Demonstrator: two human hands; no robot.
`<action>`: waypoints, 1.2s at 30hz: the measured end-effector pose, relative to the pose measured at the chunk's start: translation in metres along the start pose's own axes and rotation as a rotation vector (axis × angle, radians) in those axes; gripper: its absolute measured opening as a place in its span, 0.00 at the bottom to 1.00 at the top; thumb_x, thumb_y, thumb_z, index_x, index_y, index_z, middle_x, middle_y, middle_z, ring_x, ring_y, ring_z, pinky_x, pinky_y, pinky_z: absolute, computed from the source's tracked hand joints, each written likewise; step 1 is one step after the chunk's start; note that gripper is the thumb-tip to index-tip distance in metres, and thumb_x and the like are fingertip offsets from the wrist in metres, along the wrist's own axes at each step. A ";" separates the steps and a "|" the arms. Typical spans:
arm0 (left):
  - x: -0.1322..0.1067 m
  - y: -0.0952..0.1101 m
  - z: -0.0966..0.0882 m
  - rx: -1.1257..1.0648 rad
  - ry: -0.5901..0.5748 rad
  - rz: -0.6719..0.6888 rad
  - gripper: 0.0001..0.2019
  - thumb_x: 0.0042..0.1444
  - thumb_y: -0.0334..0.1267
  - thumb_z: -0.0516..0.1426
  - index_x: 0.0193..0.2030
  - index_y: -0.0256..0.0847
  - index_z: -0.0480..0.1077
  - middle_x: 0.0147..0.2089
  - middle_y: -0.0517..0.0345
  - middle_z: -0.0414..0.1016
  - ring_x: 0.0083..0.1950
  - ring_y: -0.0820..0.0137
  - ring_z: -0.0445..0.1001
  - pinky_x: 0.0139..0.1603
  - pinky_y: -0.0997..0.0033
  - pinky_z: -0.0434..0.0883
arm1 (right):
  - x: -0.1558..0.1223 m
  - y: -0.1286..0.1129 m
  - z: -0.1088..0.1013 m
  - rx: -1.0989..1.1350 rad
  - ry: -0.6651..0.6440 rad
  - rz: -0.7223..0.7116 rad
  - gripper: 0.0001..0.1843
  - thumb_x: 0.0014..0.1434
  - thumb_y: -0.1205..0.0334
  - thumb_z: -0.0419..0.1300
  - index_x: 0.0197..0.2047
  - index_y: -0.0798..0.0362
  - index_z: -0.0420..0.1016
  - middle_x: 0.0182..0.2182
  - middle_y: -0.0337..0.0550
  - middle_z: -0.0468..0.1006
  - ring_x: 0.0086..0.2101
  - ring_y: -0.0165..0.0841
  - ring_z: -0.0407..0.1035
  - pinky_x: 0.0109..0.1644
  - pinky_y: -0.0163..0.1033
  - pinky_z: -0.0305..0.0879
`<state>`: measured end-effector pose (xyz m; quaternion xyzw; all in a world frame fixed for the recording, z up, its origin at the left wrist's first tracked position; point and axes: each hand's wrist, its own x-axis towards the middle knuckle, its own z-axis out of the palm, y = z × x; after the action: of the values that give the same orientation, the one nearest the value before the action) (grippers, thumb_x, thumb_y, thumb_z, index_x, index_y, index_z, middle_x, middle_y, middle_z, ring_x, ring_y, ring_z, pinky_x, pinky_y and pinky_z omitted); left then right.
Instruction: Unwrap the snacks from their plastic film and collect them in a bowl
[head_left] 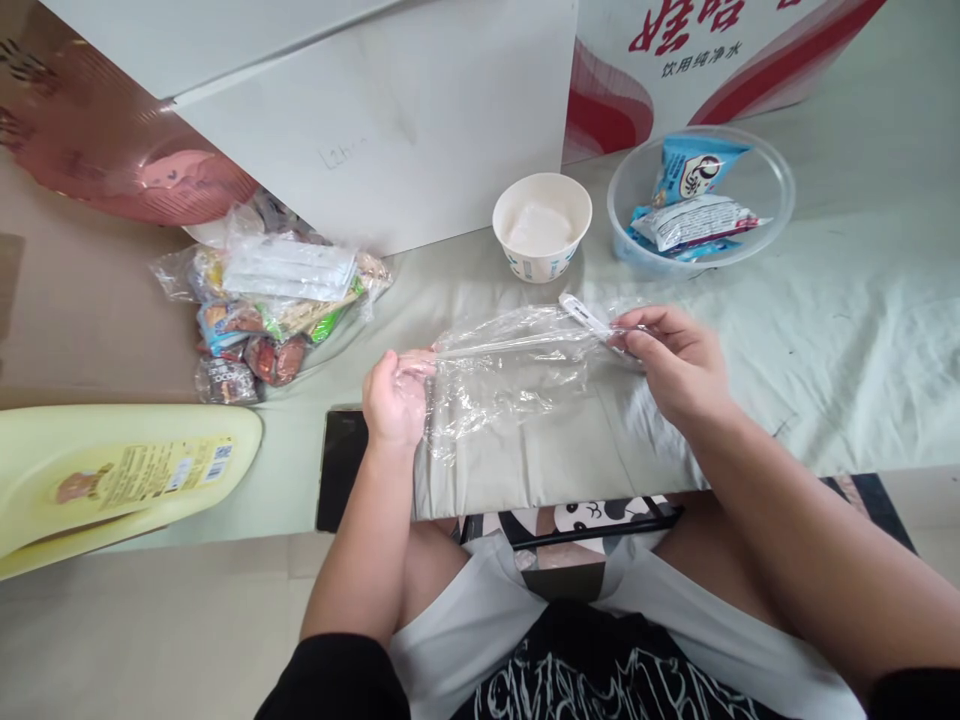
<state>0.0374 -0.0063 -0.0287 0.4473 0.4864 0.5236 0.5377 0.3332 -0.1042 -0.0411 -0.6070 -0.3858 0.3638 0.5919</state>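
Left hand is pinching one end of a clear crinkly plastic bag, nearside of the round white paper bowl; right hand is gripping the other end, slim white plastic piece sitting at its fingertips (in bag or out, can't tell).

There were 1 L hand, 1 R hand, 1 clr plastic bag, 1 wht stick, 1 paper bowl, 1 rd tub, min. 3 snack pkts, 1 face mask, 1 blk slab.
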 end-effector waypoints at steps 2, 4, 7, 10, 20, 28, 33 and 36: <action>0.000 0.001 0.001 -0.014 0.020 -0.020 0.22 0.55 0.55 0.57 0.17 0.45 0.74 0.24 0.53 0.76 0.50 0.57 0.80 0.63 0.55 0.71 | -0.001 0.002 -0.001 -0.012 0.003 -0.001 0.04 0.59 0.59 0.65 0.39 0.46 0.81 0.35 0.38 0.82 0.36 0.33 0.75 0.43 0.42 0.72; -0.001 0.001 0.002 0.019 0.018 0.051 0.22 0.56 0.55 0.58 0.18 0.45 0.75 0.24 0.54 0.75 0.50 0.58 0.80 0.64 0.56 0.70 | 0.000 0.003 -0.001 -0.038 0.010 -0.020 0.04 0.59 0.58 0.65 0.39 0.46 0.81 0.37 0.39 0.82 0.41 0.36 0.76 0.50 0.45 0.71; -0.002 0.000 0.003 0.054 -0.027 0.218 0.17 0.55 0.52 0.62 0.22 0.45 0.78 0.27 0.56 0.77 0.46 0.60 0.80 0.65 0.54 0.70 | 0.001 0.006 -0.002 -0.052 0.027 -0.087 0.04 0.59 0.58 0.65 0.39 0.44 0.80 0.40 0.39 0.83 0.53 0.42 0.74 0.63 0.53 0.65; -0.003 -0.002 0.003 0.088 -0.057 0.261 0.09 0.48 0.47 0.68 0.28 0.46 0.80 0.34 0.57 0.80 0.50 0.60 0.80 0.64 0.55 0.71 | 0.002 0.006 -0.001 -0.037 0.032 -0.128 0.03 0.59 0.59 0.64 0.38 0.43 0.78 0.38 0.40 0.82 0.59 0.44 0.71 0.68 0.57 0.61; -0.008 -0.007 0.000 0.203 -0.193 0.150 0.11 0.54 0.44 0.65 0.23 0.45 0.77 0.27 0.57 0.76 0.50 0.56 0.80 0.61 0.54 0.72 | -0.004 -0.012 -0.001 0.007 0.155 -0.361 0.05 0.60 0.58 0.65 0.32 0.41 0.75 0.28 0.40 0.78 0.60 0.47 0.71 0.70 0.64 0.58; -0.009 -0.005 0.008 0.142 -0.257 0.181 0.11 0.54 0.40 0.63 0.21 0.45 0.77 0.24 0.58 0.74 0.35 0.64 0.76 0.60 0.55 0.72 | 0.000 -0.011 -0.002 0.199 0.149 -0.198 0.08 0.55 0.57 0.67 0.28 0.43 0.71 0.26 0.35 0.76 0.34 0.37 0.78 0.67 0.57 0.65; -0.006 -0.006 0.008 0.098 -0.162 0.247 0.10 0.53 0.44 0.66 0.24 0.44 0.78 0.28 0.57 0.77 0.47 0.61 0.80 0.61 0.57 0.71 | 0.003 -0.008 -0.001 0.113 0.186 -0.020 0.06 0.56 0.61 0.65 0.31 0.47 0.71 0.29 0.36 0.75 0.30 0.33 0.75 0.40 0.43 0.73; -0.006 -0.006 0.008 0.023 -0.131 0.252 0.11 0.51 0.46 0.68 0.25 0.42 0.77 0.28 0.57 0.77 0.45 0.63 0.80 0.58 0.60 0.74 | 0.000 -0.010 -0.001 -0.003 0.158 0.106 0.04 0.56 0.63 0.65 0.35 0.48 0.73 0.28 0.36 0.76 0.28 0.30 0.74 0.31 0.36 0.67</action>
<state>0.0457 -0.0124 -0.0329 0.5442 0.3963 0.5511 0.4931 0.3339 -0.1042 -0.0312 -0.6542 -0.3057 0.3451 0.5995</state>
